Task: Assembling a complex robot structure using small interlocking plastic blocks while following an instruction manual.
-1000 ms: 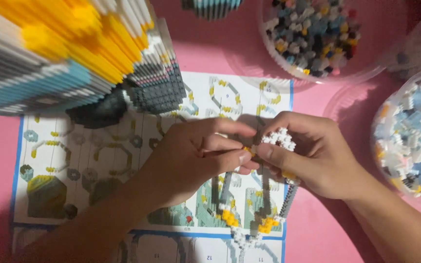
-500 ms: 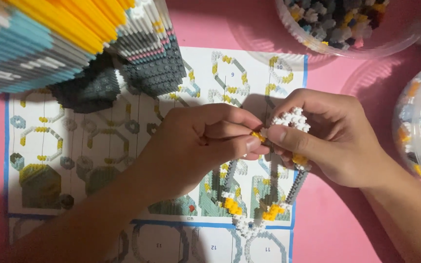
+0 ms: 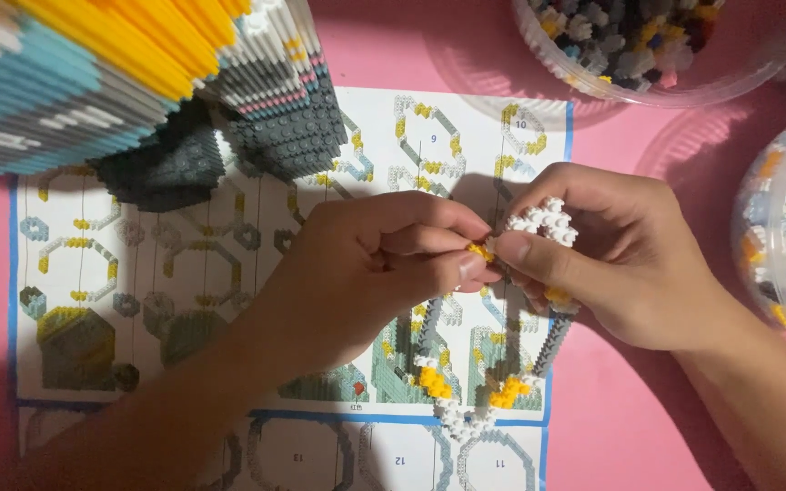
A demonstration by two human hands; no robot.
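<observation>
Only the head view to go on here, so that's all we looked at. Up top left there was a big block model (image 3: 129, 82) in stacked layers of yellow, teal, white and dark grey, and it hung over the corner of the instruction sheet (image 3: 229, 273), hiding the diagrams underneath. The sheet itself lay flat on the pink table (image 3: 648, 436); it was white with a blue border, covered in little printed build steps in grey, yellow and green, with numbered panels along the bottom strip. A clear round tub (image 3: 629, 45) of mixed dark, grey and yellow bricks sat at the top right, just off the sheet's edge, and a second clear tub (image 3: 784, 245) of pale blue, white and orange bricks was cut off by the right edge.

In the middle, our left hand (image 3: 375, 273) had thumb and forefinger pinched together on a tiny yellow brick (image 3: 480, 252), right against the small brick assembly (image 3: 543, 223). Our right hand (image 3: 620, 264) had its fingers clamped around that assembly, a white snowflake-shaped top with a grey strand dropping down to yellow and white bits near the sheet's bottom. Both hands and forearms covered the sheet's centre panels, so we couldn't read those
</observation>
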